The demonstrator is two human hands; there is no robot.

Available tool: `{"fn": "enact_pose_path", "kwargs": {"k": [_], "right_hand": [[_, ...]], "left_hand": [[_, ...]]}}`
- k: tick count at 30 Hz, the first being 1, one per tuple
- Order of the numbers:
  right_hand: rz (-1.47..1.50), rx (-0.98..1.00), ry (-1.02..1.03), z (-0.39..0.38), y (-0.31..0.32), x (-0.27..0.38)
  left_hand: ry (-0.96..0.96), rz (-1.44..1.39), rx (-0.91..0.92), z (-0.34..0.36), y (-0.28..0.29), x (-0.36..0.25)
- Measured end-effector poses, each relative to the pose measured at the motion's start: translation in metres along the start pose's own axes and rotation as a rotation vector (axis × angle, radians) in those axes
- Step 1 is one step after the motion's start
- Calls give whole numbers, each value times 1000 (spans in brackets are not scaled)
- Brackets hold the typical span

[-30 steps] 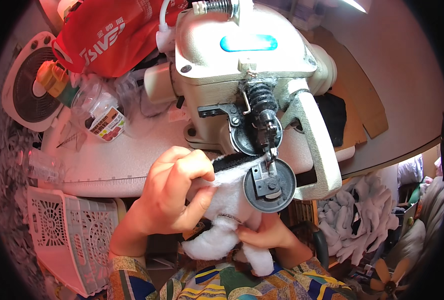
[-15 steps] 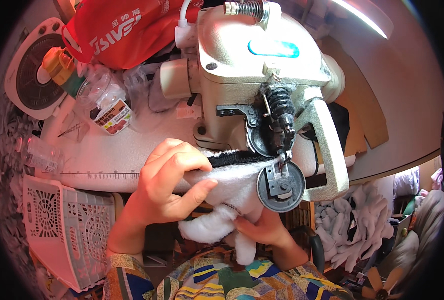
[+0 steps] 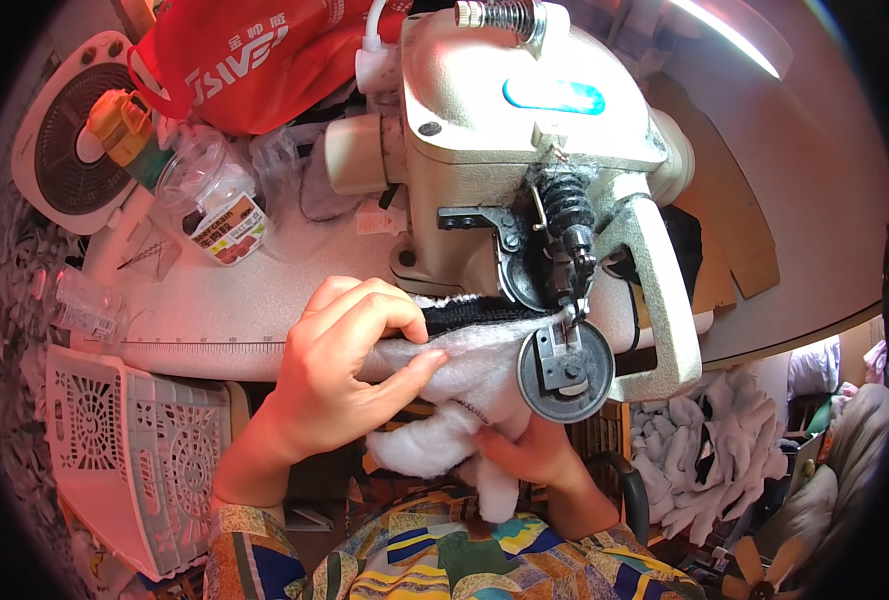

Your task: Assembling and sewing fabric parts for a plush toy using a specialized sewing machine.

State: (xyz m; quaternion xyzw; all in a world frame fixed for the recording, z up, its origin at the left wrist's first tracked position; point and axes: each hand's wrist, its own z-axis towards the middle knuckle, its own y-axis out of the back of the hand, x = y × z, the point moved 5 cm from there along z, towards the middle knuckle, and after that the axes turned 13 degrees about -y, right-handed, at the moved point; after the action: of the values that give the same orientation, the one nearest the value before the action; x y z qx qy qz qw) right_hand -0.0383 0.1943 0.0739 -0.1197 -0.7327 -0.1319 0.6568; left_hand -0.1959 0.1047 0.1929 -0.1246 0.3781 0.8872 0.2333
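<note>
A white fluffy glove (image 3: 425,447) with a black knitted cuff edge (image 3: 455,316) lies at a fur sewing machine (image 3: 525,100). Its upper edge runs in at the round metal feed disc (image 3: 567,372), under the black needle mechanism. My left hand (image 3: 350,365) holds the glove's edge at the left, index finger bent over by the dark cuff and thumb lower on the white pile. Lower down, my right hand (image 3: 530,455) grips the glove body from the right; most of its fingers are hidden behind the cloth. The glove's white fingers hang toward my lap.
A white plastic basket (image 3: 145,460) stands at left below the table edge. On the table are a clear tub (image 3: 210,205), a bottle (image 3: 125,135), a fan (image 3: 75,130) and a red bag (image 3: 245,60). A heap of white gloves (image 3: 705,450) lies at lower right.
The whole view has shifted slightly. My left thumb has moved a little right along the glove's edge, and the glove's hanging fingers have swung slightly right.
</note>
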Motion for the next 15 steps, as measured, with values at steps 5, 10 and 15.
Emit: {"fn": "enact_pose_path", "kwargs": {"k": [5, 10, 15], "right_hand": [[-12, -31, 7, -3, -1, -5], [-89, -23, 17, -2, -1, -2], [-102, -36, 25, -2, -1, -6]], "left_hand": [[69, -22, 24, 4, 1, -3], [20, -107, 102, 5, 1, 2], [-24, -98, 55, 0, -2, 1]]}}
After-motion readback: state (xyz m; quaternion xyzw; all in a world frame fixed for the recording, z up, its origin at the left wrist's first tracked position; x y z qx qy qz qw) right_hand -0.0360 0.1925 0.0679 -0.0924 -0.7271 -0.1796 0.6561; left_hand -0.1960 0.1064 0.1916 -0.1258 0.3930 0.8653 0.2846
